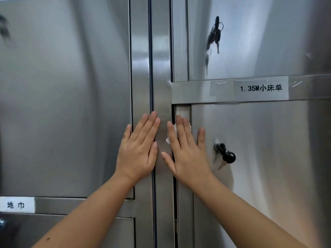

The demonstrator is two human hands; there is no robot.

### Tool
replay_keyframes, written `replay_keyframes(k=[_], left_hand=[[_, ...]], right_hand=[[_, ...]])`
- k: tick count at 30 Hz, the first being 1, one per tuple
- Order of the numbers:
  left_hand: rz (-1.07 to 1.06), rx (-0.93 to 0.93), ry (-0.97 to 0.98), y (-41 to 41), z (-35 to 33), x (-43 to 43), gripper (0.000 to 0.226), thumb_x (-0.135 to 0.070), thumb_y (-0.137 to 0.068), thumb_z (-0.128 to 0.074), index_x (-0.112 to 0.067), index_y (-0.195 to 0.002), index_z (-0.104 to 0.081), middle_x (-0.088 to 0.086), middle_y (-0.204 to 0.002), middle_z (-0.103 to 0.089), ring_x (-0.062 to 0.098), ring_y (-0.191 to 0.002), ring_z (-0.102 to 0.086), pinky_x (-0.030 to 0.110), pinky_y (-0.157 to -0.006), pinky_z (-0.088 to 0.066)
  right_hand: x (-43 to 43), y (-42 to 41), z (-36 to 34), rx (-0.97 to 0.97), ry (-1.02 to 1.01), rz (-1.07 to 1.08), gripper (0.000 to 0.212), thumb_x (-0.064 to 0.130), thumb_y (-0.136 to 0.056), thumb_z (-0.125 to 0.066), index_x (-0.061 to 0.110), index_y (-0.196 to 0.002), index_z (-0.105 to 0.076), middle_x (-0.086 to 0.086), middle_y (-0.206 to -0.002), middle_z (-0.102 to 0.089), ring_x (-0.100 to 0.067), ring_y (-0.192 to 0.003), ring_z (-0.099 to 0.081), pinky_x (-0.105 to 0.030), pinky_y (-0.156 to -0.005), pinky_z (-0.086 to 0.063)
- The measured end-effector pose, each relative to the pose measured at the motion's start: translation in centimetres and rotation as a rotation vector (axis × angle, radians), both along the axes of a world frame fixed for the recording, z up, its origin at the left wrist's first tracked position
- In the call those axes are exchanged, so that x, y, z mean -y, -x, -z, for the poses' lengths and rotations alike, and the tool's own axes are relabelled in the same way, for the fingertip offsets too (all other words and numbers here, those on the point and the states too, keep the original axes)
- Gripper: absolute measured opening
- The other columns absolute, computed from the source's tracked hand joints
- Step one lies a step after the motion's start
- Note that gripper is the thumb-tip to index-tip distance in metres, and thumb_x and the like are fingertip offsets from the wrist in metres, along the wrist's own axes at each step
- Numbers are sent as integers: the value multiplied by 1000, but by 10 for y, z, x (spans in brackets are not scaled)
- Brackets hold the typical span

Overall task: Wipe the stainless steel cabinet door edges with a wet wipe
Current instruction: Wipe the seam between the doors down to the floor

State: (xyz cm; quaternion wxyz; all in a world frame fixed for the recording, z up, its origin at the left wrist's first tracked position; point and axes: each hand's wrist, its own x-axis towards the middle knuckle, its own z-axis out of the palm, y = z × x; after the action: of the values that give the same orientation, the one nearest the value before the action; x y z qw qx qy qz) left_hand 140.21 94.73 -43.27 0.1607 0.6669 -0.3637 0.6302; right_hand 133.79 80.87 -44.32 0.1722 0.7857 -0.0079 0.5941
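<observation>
Wiping is best done with the wipe pressed flat on the door edge under the straight fingers of the right hand (drawn along the seam); the left hand, flat and empty, braces alongside.

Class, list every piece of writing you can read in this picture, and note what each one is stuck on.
"1. 35M小床单": on the long white label taped to the right crossbar, between the upper and lower doors.
"地巾": on the small white label on the lower-left crossbar.
No other writing shows.
</observation>
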Motion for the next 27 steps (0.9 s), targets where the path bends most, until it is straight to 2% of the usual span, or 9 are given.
replay_keyframes(k=[4, 7, 11, 14, 17, 19, 23, 27], left_hand=[[1, -7, 4, 1, 0, -1, 53, -24, -89, -34, -10, -140, -35, 5, -148, -30, 15, -138, -23, 43, -111, -18], [5, -4, 13, 1, 0, 0, 53, -24, -89, -35, -11, -140, -35, 3, -148, -29, 15, -138, -24, 43, -111, -19], [7, -3, 3, 1, -1, -1, 54, -24, -88, -35, -12, -140, -35, 3, -148, -29, 15, -138, -24, 43, -111, -18], [2, -11, -7, 1, 0, -1, 55, -24, -87, -36, -12, -141, -33, 3, -149, -27, 15, -139, -22, 42, -111, -16], [0, -13, -6, 0, 0, -1, 55, -24, -87, -36, -12, -141, -34, 3, -149, -28, 15, -139, -22, 43, -111, -17], [-2, -6, 3, 0, 0, -1, 55, -24, -87, -36, -11, -140, -35, 4, -148, -29, 15, -138, -23, 43, -111, -18], [0, -3, 12, 1, 0, 0, 54, -23, -88, -35, -11, -140, -35, 4, -148, -30, 14, -138, -24, 43, -111, -18], [4, -2, 12, 1, 0, 0, 54, -23, -88, -35, -10, -140, -36, 3, -149, -29, 14, -138, -23, 43, -111, -17]], right_hand=[[-3, 0, -25, 0, -7, 83, 68, 50, -90, -23, 9, -143, -24, -21, -143, -39, -32, -133, -37, -55, -111, -3], [-10, -3, -36, 13, -94, 65, 68, 49, -89, -24, 7, -143, -27, -22, -138, -46, -33, -130, -43, -59, -105, -10], [-9, -4, -8, 7, -78, 23, 66, 48, -90, -27, 9, -143, -21, -22, -147, -31, -34, -137, -30, -57, -111, -4], [-3, 0, 5, -22, -15, 40, 67, 50, -90, -29, 9, -143, -23, -22, -147, -30, -35, -136, -30, -52, -109, 0], [1, 3, -8, -42, 38, 90, 71, 55, -89, -24, 10, -143, -21, -23, -147, -31, -34, -137, -29, -53, -111, -2], [-2, 3, -22, -40, 12, 116, 71, 56, -89, -20, 11, -143, -19, -22, -146, -34, -32, -136, -33, -56, -111, -7], [-8, -1, -35, -41, -94, 36, 71, 52, -88, -22, 9, -144, -20, -22, -141, -42, -32, -133, -39, -58, -105, -4], [-8, -4, -30, -36, -112, 5, 69, 52, -90, -19, 11, -145, -12, -21, -148, -32, -32, -138, -29, -57, -106, 2]])
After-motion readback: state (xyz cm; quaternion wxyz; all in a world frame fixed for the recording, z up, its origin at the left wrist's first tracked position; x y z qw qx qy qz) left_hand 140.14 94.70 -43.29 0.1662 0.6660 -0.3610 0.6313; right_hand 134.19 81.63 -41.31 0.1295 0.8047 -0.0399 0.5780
